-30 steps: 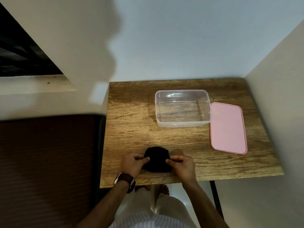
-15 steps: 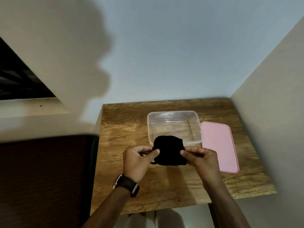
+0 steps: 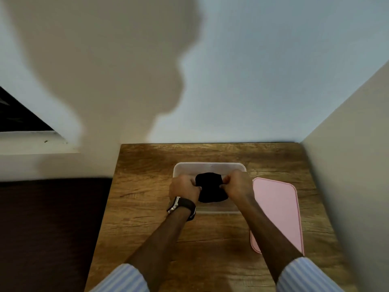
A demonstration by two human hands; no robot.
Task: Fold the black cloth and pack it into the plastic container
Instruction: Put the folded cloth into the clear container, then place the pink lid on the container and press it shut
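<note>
The folded black cloth is a small dark bundle inside the clear plastic container, which stands on the wooden table. My left hand pinches the cloth's left edge and my right hand pinches its right edge. Both hands reach down over the container's rim. A watch sits on my left wrist. My hands and wrists hide the container's side walls and part of its near wall.
A pink lid lies flat just right of the container. The wooden table sits in a corner, with walls close behind it and to the right. A dark brown surface lies beyond the table's left edge.
Both hands lifted the black cloth from the table's near edge, carried it away from me and lowered it into the container. The camera view tilted forward.
</note>
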